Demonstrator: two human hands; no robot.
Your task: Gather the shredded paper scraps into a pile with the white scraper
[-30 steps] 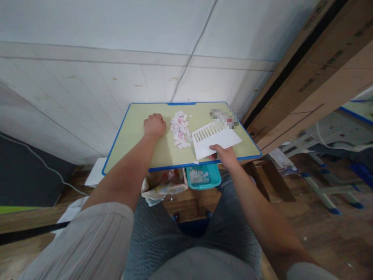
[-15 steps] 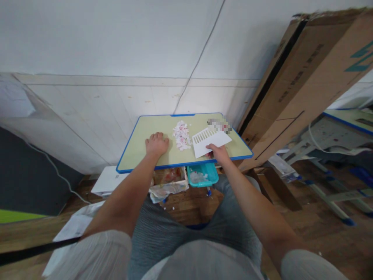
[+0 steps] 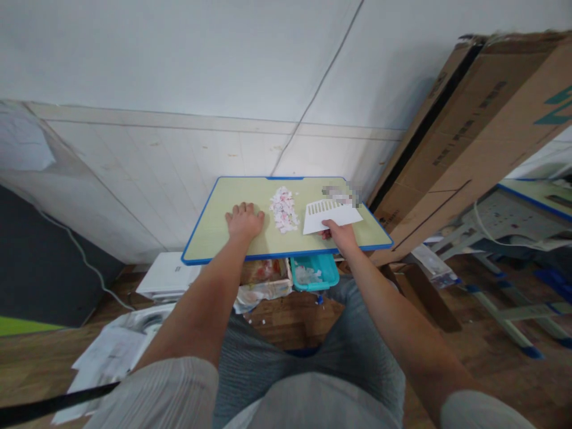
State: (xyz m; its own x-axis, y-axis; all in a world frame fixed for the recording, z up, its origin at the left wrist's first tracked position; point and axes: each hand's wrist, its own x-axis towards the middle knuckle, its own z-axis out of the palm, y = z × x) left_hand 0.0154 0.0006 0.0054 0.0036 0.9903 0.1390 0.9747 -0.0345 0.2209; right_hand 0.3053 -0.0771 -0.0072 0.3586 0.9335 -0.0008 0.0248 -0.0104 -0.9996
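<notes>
My left hand (image 3: pixel 245 221) lies flat on the pale green tabletop (image 3: pixel 210 238), fingers a little spread, with nothing in it. Just right of it is a loose heap of small white and pink paper scraps (image 3: pixel 285 210). My right hand (image 3: pixel 338 233) grips the near edge of a white card (image 3: pixel 333 220), thumb on top and the other fingers underneath. A row of slots is cut along the card's far side. Beyond the card, a blurred-out patch (image 3: pixel 344 194) hides whatever lies at the table's back right corner.
Under the table sit a turquoise basket (image 3: pixel 329 275) with whitish bits inside and an open box (image 3: pixel 288 279). A tall cardboard box (image 3: pixel 473 137) leans close on the right. The wall (image 3: pixel 214 149) stands behind the table. Papers (image 3: pixel 111 351) lie at lower left.
My right hand has turned the card slightly, its left end now nearer level. The view has shifted a little; my left hand stays flat on the table.
</notes>
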